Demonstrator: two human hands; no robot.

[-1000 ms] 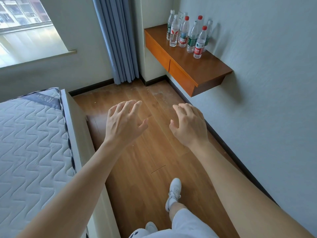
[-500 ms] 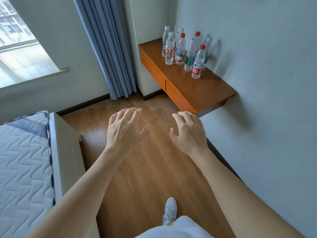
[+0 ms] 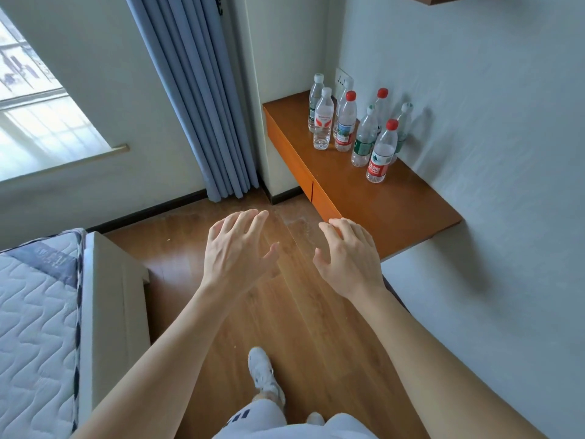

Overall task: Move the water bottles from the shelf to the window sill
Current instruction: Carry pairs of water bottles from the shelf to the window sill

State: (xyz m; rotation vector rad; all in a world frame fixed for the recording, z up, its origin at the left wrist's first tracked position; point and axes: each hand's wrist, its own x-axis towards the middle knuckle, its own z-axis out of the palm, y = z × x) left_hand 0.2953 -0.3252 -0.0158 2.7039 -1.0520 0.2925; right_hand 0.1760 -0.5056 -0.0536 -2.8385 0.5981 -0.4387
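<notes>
Several clear water bottles stand upright on a brown wooden wall shelf (image 3: 395, 204) at the right, grouped near the wall. The nearest bottle (image 3: 380, 153) has a red cap and red label; another red-capped one (image 3: 345, 123) and a white-capped one (image 3: 323, 120) stand farther back. The window sill (image 3: 63, 161) runs along the upper left under a bright window. My left hand (image 3: 237, 248) and my right hand (image 3: 348, 255) hover over the floor with fingers spread, both empty. My right hand's fingertips overlap the shelf's near corner in view.
A bed with a quilted mattress (image 3: 34, 312) and pale frame fills the left. Blue-grey curtains (image 3: 196, 99) hang between window and shelf. Wooden floor (image 3: 300, 327) lies ahead, with my white shoe (image 3: 262, 372) on it. A wall socket (image 3: 343, 80) sits behind the bottles.
I have walked closer to the shelf: the bottles and shelf appear larger and lower in view. Both hands stay spread and empty, held out in front.
</notes>
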